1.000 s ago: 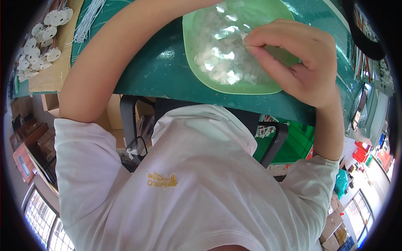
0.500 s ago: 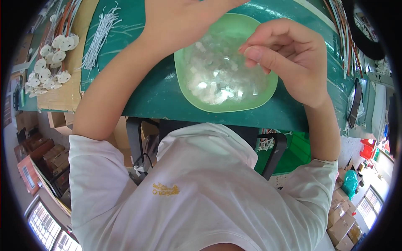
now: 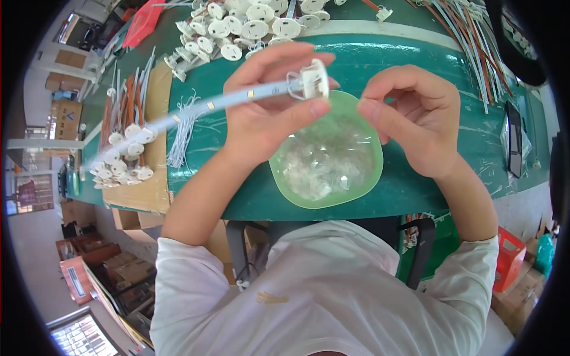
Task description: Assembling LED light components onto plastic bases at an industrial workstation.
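A pale light strip (image 3: 222,101) capped by a white round end piece (image 3: 314,80) is held up near the middle of the frame; its other end trails off blurred toward the left. The left hand (image 3: 255,113) has it: the fingers are closed around the capped end, the thumb below and just beside the end piece, the strip lying across the palm. The strip looks light and bendy, likely to whip or sag at its free end, and its smooth face may slide. The small yellow chips and the thin wire loop by the cap look like the fragile parts, so the firm cap seems the best place to take hold.

The right hand (image 3: 424,113), right of centre, has thumb and forefinger pinched together; whether a small clear piece sits between them I cannot tell.

Between and below the hands, a light green bowl (image 3: 323,206) rests on the green surface (image 3: 380,56). It holds a loose heap of clear, shiny pieces (image 3: 323,169), probably feather-light and slippery.

Farther out, more white discs (image 3: 255,24) are heaped at the top of the frame. A red bin (image 3: 144,25) is at upper left, its contents unclear, and an open cardboard box (image 3: 135,222) shows below the surface's left edge.
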A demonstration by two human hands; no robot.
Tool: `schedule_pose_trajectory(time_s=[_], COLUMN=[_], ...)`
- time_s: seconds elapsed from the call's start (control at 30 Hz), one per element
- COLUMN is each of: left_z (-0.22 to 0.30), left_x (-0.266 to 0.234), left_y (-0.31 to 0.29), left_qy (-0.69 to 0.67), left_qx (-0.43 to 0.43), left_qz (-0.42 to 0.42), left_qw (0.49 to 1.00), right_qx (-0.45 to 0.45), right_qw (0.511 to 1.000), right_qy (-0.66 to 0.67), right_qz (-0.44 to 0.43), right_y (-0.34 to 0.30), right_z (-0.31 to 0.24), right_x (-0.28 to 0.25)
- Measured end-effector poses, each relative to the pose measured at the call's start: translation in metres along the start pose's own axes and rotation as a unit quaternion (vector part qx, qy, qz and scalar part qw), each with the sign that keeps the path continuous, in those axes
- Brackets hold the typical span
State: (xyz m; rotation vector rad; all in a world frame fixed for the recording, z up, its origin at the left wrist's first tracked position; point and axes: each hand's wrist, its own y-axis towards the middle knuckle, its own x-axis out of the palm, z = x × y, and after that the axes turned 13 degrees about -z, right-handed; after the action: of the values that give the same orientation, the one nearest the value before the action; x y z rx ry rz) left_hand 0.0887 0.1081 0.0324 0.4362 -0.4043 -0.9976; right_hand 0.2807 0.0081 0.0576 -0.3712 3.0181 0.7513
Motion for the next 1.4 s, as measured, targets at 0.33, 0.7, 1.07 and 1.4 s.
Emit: schedule_pose_trajectory(time_s=[0.33, 0.7, 1.07, 1.4], left_z=[-0.006, -0.008, -0.005, -0.004], left_x=[0.006, 0.010, 0.003, 0.007], left_y=[0.001, -0.008, -0.006, -0.003], left_qy=[-0.111, -0.170, -0.181, -0.127], left_qx=[-0.026, -0.068, -0.084, -0.103], left_qz=[-0.008, 0.012, -0.007, 0.030], left_qw=[0.993, 0.983, 0.980, 0.986], right_qx=[-0.096, -0.115, -0.129, -0.126], right_qw=[0.981, 0.964, 0.926, 0.912], right_qy=[-0.170, -0.238, -0.353, -0.391], right_qz=[0.018, 0.004, -0.046, 0.000], right_y=[0.004, 0.000, 0.007, 0.005], right_z=[0.016, 0.017, 0.011, 0.018], right_x=[0.000, 0.006, -0.005, 0.001])
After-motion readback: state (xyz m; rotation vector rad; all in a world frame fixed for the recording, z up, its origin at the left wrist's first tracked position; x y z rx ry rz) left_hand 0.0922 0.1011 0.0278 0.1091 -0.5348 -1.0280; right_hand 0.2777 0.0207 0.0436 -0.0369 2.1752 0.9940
